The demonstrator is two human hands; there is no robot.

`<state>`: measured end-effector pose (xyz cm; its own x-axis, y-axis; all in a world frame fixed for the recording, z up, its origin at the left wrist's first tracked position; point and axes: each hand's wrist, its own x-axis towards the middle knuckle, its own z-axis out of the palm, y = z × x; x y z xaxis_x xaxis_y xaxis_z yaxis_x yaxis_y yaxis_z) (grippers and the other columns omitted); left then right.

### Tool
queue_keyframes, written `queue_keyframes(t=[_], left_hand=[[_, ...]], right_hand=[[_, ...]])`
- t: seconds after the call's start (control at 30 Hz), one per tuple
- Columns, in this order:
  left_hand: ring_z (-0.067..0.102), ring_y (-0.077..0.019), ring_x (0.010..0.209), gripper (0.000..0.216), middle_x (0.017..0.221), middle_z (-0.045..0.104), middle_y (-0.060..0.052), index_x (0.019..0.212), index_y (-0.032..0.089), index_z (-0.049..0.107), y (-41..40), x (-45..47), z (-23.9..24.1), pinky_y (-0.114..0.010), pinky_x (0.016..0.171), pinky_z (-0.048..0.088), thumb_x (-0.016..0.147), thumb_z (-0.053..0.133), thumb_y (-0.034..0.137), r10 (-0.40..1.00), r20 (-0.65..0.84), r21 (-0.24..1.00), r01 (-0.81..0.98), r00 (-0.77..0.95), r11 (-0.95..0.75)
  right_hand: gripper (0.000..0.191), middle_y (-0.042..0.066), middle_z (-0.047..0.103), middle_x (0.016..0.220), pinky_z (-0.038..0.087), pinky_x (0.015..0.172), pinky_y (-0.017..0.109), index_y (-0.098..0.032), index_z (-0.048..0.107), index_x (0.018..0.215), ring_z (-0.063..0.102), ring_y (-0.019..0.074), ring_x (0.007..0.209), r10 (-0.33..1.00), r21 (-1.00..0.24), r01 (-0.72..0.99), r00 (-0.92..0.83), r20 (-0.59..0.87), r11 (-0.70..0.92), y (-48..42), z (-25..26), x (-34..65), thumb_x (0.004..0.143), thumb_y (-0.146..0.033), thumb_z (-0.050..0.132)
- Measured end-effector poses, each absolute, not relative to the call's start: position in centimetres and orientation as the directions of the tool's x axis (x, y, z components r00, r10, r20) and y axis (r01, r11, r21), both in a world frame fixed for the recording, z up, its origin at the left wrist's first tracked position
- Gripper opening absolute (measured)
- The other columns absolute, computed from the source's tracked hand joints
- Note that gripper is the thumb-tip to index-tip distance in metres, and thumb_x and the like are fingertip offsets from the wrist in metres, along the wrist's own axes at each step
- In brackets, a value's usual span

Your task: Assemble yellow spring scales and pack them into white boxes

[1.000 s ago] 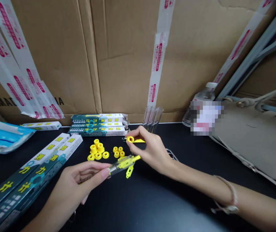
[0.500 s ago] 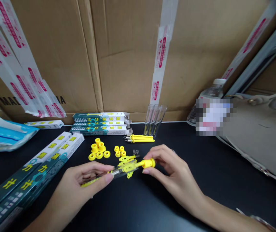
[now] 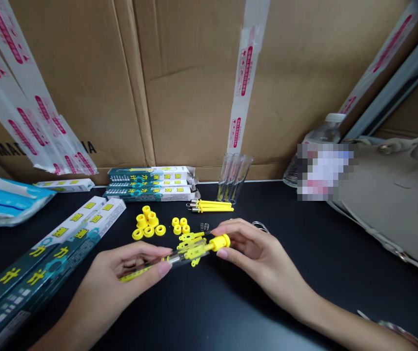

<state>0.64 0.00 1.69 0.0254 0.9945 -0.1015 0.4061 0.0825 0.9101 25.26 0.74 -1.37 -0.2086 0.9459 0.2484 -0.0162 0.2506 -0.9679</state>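
Note:
My left hand [image 3: 135, 270] is closed round a clear plastic tube [image 3: 184, 255], which slants up to the right. Inside the tube are a yellow rod and a metal spring part. Between thumb and fingers, my right hand [image 3: 254, 256] pinches a yellow cap [image 3: 219, 242] close to the tube's right end. A narrow yellow piece runs from the cap into the tube's mouth. Just behind the tube lie flat yellow pieces [image 3: 189, 237] and small coil springs [image 3: 204, 226]. Yellow collars and rings [image 3: 148, 222] and smaller yellow rings [image 3: 181, 225] sit farther left.
Yellow rods with metal ends [image 3: 212, 206] lie before upright clear tubes [image 3: 234, 178]. Printed boxes stand stacked [image 3: 150, 184] at the back, and long boxes [image 3: 58, 253] lie at left. A plastic bottle [image 3: 326, 131], a beige bag [image 3: 395, 195] and a blue packet [image 3: 7, 197] flank the black table.
My right hand has shifted slightly left with the yellow cap, bringing it nearer the tube's end. The left hand keeps its hold on the tube. The view has tilted a little.

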Motion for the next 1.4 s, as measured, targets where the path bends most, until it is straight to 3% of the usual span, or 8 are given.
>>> queue_keyframes(t=[0.1,0.2,0.37,0.6,1.03,1.27,1.4], left_hand=[[0.075,-0.0214,0.083,0.022,0.086,0.082,0.002,0.081,0.029,0.081,-0.1,0.6,1.5,-0.025,0.078,0.059,0.068,0.077,0.045,0.995,-0.089,0.912,0.405,0.034,0.068],[0.076,-0.0223,0.085,0.022,0.087,0.082,0.001,0.082,0.028,0.081,-0.1,0.5,1.4,-0.026,0.08,0.06,0.068,0.077,0.046,0.996,-0.076,0.911,0.409,0.041,0.052],[0.077,-0.0233,0.089,0.022,0.093,0.082,0.001,0.083,0.028,0.081,0.2,0.1,1.1,-0.025,0.079,0.062,0.069,0.078,0.045,0.995,-0.064,0.904,0.428,0.071,0.028],[0.079,-0.0226,0.083,0.021,0.09,0.083,0.002,0.085,0.028,0.08,0.2,-0.3,-0.1,-0.024,0.076,0.064,0.066,0.083,0.037,0.993,0.023,0.925,0.375,0.116,-0.066],[0.078,-0.0161,0.077,0.012,0.086,0.081,0.004,0.083,0.03,0.079,-0.2,-0.3,0.6,-0.015,0.068,0.061,0.072,0.079,0.027,0.93,0.298,0.762,0.532,0.215,-0.368],[0.077,-0.0164,0.076,0.012,0.086,0.081,0.004,0.084,0.03,0.079,-0.2,-0.2,0.7,-0.015,0.064,0.06,0.072,0.079,0.026,0.932,0.285,0.77,0.526,0.225,-0.362],[0.077,-0.0178,0.079,0.01,0.088,0.081,0.003,0.084,0.03,0.08,-0.2,-0.2,0.7,-0.019,0.072,0.061,0.074,0.079,0.03,0.941,0.235,0.783,0.527,0.243,-0.331]], right_hand=[[0.023,0.001,0.07,0.103,0.055,0.089,0.024,-0.025,0.072,0.103,0.068,0.0141,0.097,0.968,-0.992,-0.097,-0.23,0.097,0.076,0.9,-1.1,25.2,0.082,-0.025,0.079],[0.027,0.0,0.071,0.104,0.055,0.088,0.022,-0.024,0.072,0.103,0.068,0.0132,0.096,0.973,-0.992,-0.125,-0.222,0.056,0.028,0.9,-0.9,25.2,0.079,-0.026,0.082],[0.023,-0.001,0.071,0.103,0.056,0.088,0.022,-0.026,0.072,0.101,0.069,0.0123,0.093,0.973,-0.992,-0.095,-0.205,0.104,0.086,0.9,-1.1,25.2,0.08,-0.027,0.081],[0.017,0.001,0.07,0.101,0.057,0.082,0.024,-0.025,0.075,0.098,0.069,0.0141,0.088,0.958,-0.975,0.079,-0.218,0.186,0.207,0.8,-1.5,25.2,0.082,-0.029,0.078],[0.022,0.0,0.074,0.089,0.057,0.077,0.024,-0.023,0.075,0.094,0.069,0.0139,0.079,0.977,-0.99,0.086,-0.192,0.095,0.113,0.6,-1.2,25.4,0.076,-0.032,0.084],[0.019,0.002,0.075,0.088,0.058,0.076,0.024,-0.022,0.076,0.092,0.07,0.0146,0.079,0.972,-0.985,0.078,-0.192,0.137,0.155,0.4,-1.0,25.3,0.076,-0.03,0.084],[0.019,0.002,0.072,0.089,0.059,0.076,0.027,-0.022,0.076,0.092,0.071,0.016,0.079,0.962,-0.979,0.077,-0.219,0.166,0.187,0.3,-1.1,25.3,0.077,-0.03,0.083]])
